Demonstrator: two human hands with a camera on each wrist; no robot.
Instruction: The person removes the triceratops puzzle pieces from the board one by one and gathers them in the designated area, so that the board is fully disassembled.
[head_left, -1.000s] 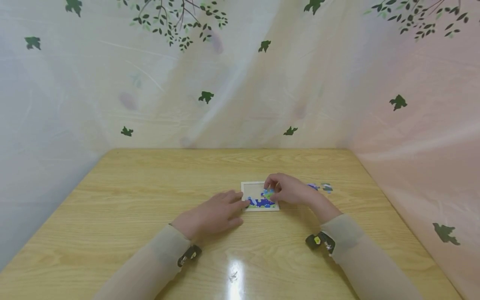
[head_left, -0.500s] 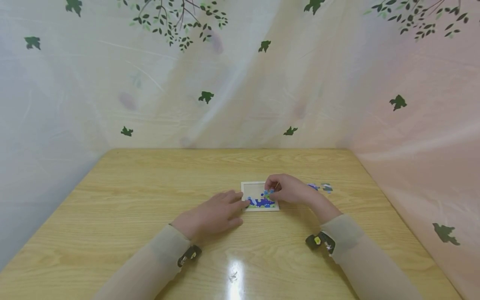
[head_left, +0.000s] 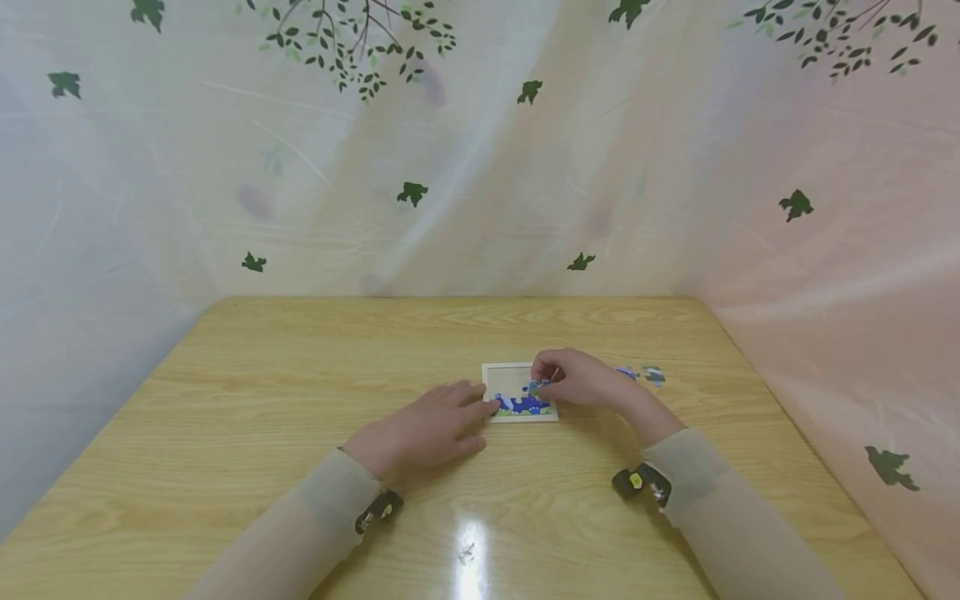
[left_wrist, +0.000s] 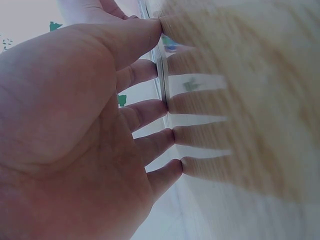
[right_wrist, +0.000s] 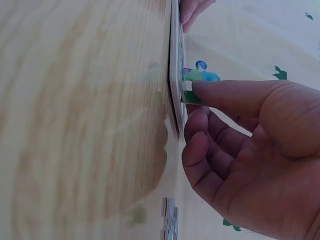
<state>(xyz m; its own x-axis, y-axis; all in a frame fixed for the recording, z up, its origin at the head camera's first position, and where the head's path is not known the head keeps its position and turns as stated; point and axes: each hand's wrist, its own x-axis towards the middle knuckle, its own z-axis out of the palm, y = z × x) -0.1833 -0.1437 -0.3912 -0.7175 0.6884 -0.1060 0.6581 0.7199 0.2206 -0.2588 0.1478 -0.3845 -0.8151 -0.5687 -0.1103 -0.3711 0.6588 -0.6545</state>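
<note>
A small puzzle frame with a white border (head_left: 504, 419) lies on the table, its near part filled with blue, purple and green pieces. My right hand (head_left: 581, 379) is over the frame's right side and pinches a jigsaw puzzle piece (right_wrist: 194, 82) between thumb and fingers. In the right wrist view that green and blue piece stands tilted, its lower edge right at the frame. My left hand (head_left: 431, 423) rests at the frame's left edge with fingers spread and fairly straight. The left wrist view shows its fingertips (left_wrist: 159, 106) down on the table and against the frame's side.
Right of the frame lie loose puzzle pieces (head_left: 653, 375), partly behind the right forearm in the head view. The wooden table (head_left: 300, 350) ends at a pale curtain (head_left: 480, 167) printed with green leaves. A wrist camera (head_left: 378, 510) sits on each cuff.
The right hand has shifted very slightly to the right, and the piece it pinches has tilted more upright. The left hand stays in place on the frame's edge.
</note>
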